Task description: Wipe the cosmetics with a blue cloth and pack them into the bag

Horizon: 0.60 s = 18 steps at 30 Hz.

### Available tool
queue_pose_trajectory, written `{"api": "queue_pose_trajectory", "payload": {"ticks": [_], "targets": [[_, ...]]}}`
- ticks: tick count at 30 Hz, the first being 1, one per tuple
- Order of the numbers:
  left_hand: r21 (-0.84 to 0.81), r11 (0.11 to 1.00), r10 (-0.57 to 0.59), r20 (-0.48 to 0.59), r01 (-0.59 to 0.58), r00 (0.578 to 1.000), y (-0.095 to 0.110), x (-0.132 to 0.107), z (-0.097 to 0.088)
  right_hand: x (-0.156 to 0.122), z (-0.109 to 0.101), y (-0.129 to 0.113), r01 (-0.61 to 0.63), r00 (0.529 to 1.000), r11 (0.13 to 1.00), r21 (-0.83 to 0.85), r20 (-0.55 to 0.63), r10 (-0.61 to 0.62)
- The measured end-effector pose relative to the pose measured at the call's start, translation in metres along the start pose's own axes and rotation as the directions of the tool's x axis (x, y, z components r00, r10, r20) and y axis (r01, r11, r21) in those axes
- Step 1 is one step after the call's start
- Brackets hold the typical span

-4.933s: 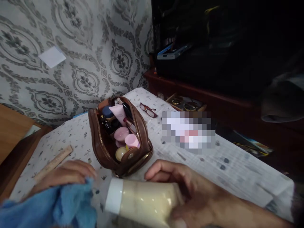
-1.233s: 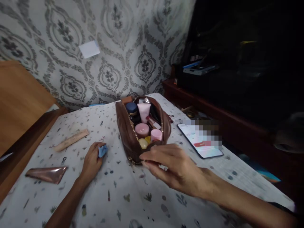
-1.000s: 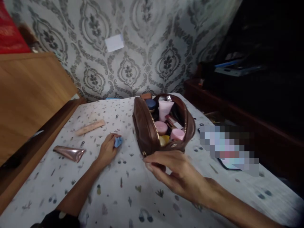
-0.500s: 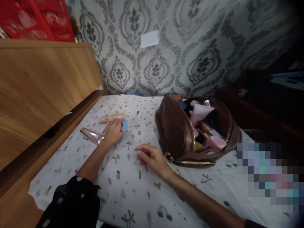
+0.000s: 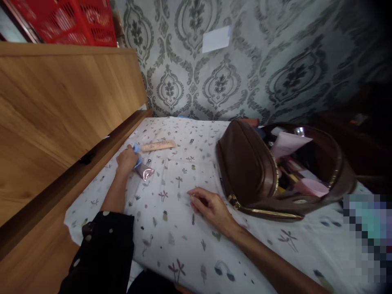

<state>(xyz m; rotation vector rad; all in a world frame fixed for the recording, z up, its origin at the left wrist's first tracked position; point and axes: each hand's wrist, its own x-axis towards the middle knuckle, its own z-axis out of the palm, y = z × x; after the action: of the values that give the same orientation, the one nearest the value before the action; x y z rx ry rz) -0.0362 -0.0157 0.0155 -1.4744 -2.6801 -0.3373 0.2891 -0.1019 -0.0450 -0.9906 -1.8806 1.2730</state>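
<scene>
My left hand (image 5: 127, 160) is closed round a light-blue object (image 5: 137, 161), mostly hidden by the fingers, so its kind does not show. Under and beside this hand lies a shiny pink tube (image 5: 146, 173), its other end covered. A peach-coloured tube (image 5: 158, 145) rests on the cloth just to the right of the blue object. My right hand (image 5: 211, 208) hovers low over the cloth with loosely curled fingers and nothing visible in them. To its right stands a brown cosmetic bag (image 5: 245, 163), unzipped, holding a pale pink tube (image 5: 289, 143), a pink round item (image 5: 312, 187) and other cosmetics.
A white patterned cloth (image 5: 180, 228) covers the table. On the left rises a wooden cabinet (image 5: 70, 90) with a red basket (image 5: 73, 20) on top. Patterned wallpaper (image 5: 220, 83) closes off the back. A blurred-out patch (image 5: 370, 228) hides something at the right.
My left hand has moved left with the blue object, from beside the peach tube's right end to its left end, over the pink tube. The view has shifted left; my right hand keeps its pose.
</scene>
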Motion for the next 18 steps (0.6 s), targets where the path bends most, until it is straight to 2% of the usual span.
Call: {"api": "queue_pose_trajectory", "payload": {"ticks": [3,5,8,10,14,16,18], "targets": [[-0.032,0.996,0.085,0.006,-0.085,0.996,0.018,-0.01,-0.001,0.0,0.001,0.002,0.014,1.0,0.999,-0.031,-0.028,-0.015],[-0.081,0.986,0.149,0.01,-0.147,0.989,0.03,-0.018,-0.001,0.0,0.0,0.001,0.034,0.995,0.997,-0.07,-0.089,-0.041],[-0.202,0.953,0.236,0.021,-0.228,0.971,0.047,-0.029,0.002,-0.002,-0.001,-0.003,0.058,0.982,0.989,-0.133,-0.169,-0.081],[-0.316,0.909,0.295,0.023,-0.273,0.955,0.056,-0.034,0.006,-0.003,-0.002,-0.005,0.067,0.98,0.984,-0.164,-0.175,-0.096],[-0.58,0.747,0.408,0.013,-0.325,0.913,0.072,-0.045,0.017,-0.006,-0.004,-0.005,0.146,0.965,0.958,-0.247,-0.178,-0.193],[-0.703,0.643,0.442,0.017,-0.304,0.897,0.077,-0.048,0.023,-0.006,-0.005,-0.001,0.148,0.952,0.943,-0.298,-0.215,-0.217],[-0.81,0.535,0.459,0.042,-0.238,0.887,0.08,-0.049,0.03,-0.005,-0.008,0.003,0.1,0.939,0.928,-0.359,-0.274,-0.207]]}}
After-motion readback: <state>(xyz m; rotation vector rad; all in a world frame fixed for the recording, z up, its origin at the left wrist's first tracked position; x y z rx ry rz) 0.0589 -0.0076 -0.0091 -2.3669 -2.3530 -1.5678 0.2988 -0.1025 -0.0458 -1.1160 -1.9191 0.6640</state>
